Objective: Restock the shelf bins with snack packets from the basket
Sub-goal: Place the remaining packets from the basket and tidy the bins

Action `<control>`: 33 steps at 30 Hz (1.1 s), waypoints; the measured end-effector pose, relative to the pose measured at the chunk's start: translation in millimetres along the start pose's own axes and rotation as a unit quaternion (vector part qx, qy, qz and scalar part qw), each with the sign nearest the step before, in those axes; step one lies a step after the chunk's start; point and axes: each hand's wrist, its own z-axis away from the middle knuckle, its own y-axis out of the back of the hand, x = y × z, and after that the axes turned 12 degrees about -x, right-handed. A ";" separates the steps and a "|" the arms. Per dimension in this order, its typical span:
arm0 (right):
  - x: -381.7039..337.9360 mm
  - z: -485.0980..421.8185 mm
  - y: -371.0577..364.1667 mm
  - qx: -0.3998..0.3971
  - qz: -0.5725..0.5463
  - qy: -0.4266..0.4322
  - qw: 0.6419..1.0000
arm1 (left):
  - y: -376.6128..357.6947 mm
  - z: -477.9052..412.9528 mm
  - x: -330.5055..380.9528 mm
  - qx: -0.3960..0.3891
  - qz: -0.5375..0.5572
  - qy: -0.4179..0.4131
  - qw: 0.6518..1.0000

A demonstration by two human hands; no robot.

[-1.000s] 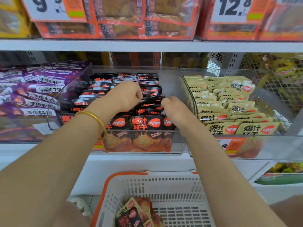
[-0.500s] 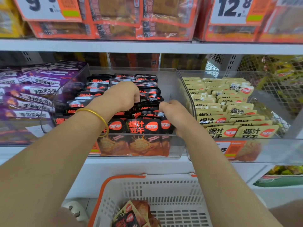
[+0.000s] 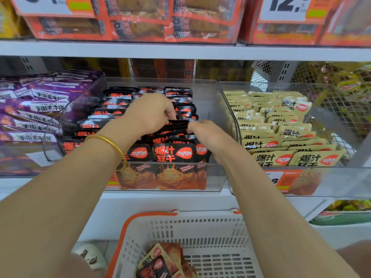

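Reads 爆汁豆干 in red on the black packets, with 巧大娘 in a red oval beside it. Stand upright in rows inside the middle bin, a clear one on the shelf, filling its left and centre from the near wall to the far end.

Grips the tops of a few of these packets mid-bin with the left hand, fingers curled down over their edges, grip clamped on them. Pinches the same bunch from the right with the right hand, grip likewise closed on the packets. Wears a gold bangle on the left wrist.

Just beside on the right, another clear bin holding tan packets with the same 爆汁豆干 and 巧大娘 print. Carries an orange and white price label on its near wall, only an 8 readable. On the left, a third clear bin holding purple packets marked 手撕素牛排 in dark letters on white strips.

Up on the higher shelf board, orange-wrapped boxes. In front of those on the right, a price tag reading 12, the rest cut off.

Low and near, a white basket with an orange rim, holding a few loose packets at its near left, tan and black, 爆汁 legible on the top one.
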 end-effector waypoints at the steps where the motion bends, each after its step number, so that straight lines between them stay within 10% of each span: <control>1: -0.1 0.6 0.7 0.008 0.017 0.000 1.000 | 1.2 1.2 0.9 0.002 0.007 0.000 1.000; 9: 3.4 25.3 6.9 0.047 0.274 0.009 0.961 | -22.3 28.5 0.5 0.035 -0.028 -0.004 0.999; 33: 14.1 14.5 -11.4 0.146 0.176 0.090 0.969 | -15.9 11.7 -6.4 0.013 0.083 -0.086 0.993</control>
